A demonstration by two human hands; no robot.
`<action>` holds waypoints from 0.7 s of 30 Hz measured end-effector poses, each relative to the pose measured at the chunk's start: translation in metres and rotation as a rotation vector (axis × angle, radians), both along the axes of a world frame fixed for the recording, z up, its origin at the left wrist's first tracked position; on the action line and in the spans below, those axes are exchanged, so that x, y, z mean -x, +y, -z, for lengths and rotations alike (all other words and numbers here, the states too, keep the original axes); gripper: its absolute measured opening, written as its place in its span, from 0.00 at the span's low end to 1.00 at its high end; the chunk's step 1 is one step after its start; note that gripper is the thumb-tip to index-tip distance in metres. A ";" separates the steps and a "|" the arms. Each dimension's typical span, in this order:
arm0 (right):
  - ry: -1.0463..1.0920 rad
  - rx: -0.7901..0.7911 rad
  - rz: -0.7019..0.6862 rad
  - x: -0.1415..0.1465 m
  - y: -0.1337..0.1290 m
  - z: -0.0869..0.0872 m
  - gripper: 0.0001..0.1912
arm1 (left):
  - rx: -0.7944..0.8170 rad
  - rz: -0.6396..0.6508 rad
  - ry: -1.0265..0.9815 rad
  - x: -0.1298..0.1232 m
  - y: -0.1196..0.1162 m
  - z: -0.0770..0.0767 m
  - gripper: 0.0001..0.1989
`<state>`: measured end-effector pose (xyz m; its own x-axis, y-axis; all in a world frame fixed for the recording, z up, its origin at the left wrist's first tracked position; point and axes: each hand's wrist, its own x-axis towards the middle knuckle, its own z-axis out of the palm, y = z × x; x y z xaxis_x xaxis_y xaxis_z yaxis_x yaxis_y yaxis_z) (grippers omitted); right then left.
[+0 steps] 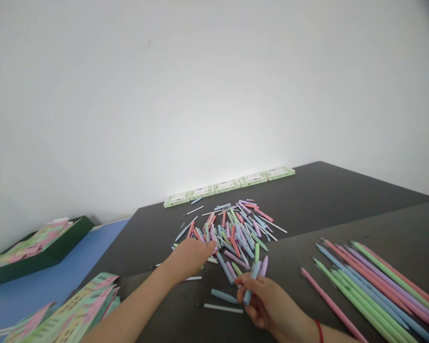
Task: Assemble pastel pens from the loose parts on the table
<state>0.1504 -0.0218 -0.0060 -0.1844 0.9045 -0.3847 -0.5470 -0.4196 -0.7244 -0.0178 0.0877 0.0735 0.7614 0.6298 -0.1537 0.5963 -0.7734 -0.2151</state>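
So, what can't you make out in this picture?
All in the head view:
- Whatever the left hand touches in the pastel plastic pen parts: hidden by its fingers.
- Fine print on the flat light-green boxes: too small.
- Near ends of several long pastel pens: cut off by the frame edges.
- Dark green tray's left end: past the left edge.

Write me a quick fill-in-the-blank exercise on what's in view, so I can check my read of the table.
The right hand holds a pen piece whose colour is ____.
The flat boxes lined up along the wall number ____.
The wristband by the right hand is ____.
Seen from the wearer's side, the long pens lie to the ____ of the jumbled pile of pen pieces.

Missing words: blue; five; red; right.
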 end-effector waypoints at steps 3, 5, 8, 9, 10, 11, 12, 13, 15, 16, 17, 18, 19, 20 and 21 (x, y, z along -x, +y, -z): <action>-0.168 -0.178 0.006 0.000 0.001 -0.002 0.22 | 0.039 -0.040 -0.158 -0.010 -0.026 -0.015 0.09; -0.264 -0.280 -0.022 0.000 -0.001 -0.004 0.20 | 0.310 -0.128 -0.476 -0.019 -0.044 -0.022 0.05; -0.366 -0.379 -0.064 0.001 -0.007 -0.007 0.11 | 0.722 -0.221 -0.708 -0.032 -0.061 -0.023 0.03; -0.387 -0.399 -0.064 0.001 -0.009 -0.008 0.10 | 0.819 -0.240 -0.753 -0.035 -0.063 -0.021 0.03; -0.403 -0.410 -0.056 0.001 -0.010 -0.009 0.10 | 0.883 -0.258 -0.793 -0.037 -0.064 -0.018 0.03; -0.410 -0.407 -0.039 0.000 -0.010 -0.010 0.10 | 0.911 -0.275 -0.828 -0.037 -0.065 -0.015 0.03; -0.409 -0.390 -0.012 -0.001 -0.009 -0.012 0.11 | 0.902 -0.294 -0.863 -0.036 -0.064 -0.013 0.04; -0.396 -0.361 0.026 -0.003 -0.008 -0.013 0.12 | 0.870 -0.313 -0.895 -0.033 -0.063 -0.010 0.06; -0.334 -0.294 0.139 -0.009 -0.004 -0.018 0.14 | 0.808 -0.347 -0.930 -0.025 -0.061 -0.006 0.09; -0.282 -0.268 0.207 -0.012 -0.001 -0.020 0.14 | 0.804 -0.362 -0.944 -0.021 -0.060 -0.004 0.10; -0.214 -0.248 0.272 -0.015 0.001 -0.023 0.15 | 0.826 -0.375 -0.961 -0.017 -0.059 -0.003 0.10; -0.142 -0.232 0.325 -0.018 0.003 -0.025 0.15 | 0.866 -0.390 -0.981 -0.015 -0.059 -0.002 0.10; -0.076 -0.218 0.360 -0.020 0.005 -0.026 0.15 | 0.914 -0.405 -1.006 -0.014 -0.058 0.000 0.11; -0.019 -0.199 0.379 -0.022 0.007 -0.027 0.15 | 0.960 -0.420 -1.038 -0.015 -0.058 0.001 0.10; 0.029 -0.175 0.384 -0.023 0.008 -0.027 0.14 | 0.997 -0.432 -1.073 -0.016 -0.059 0.002 0.10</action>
<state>0.1732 -0.0142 0.0208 0.1705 0.9608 -0.2187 -0.6610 -0.0530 -0.7485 -0.0015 0.0290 0.0711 0.5770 0.8029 -0.1496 0.3378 -0.0679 0.9388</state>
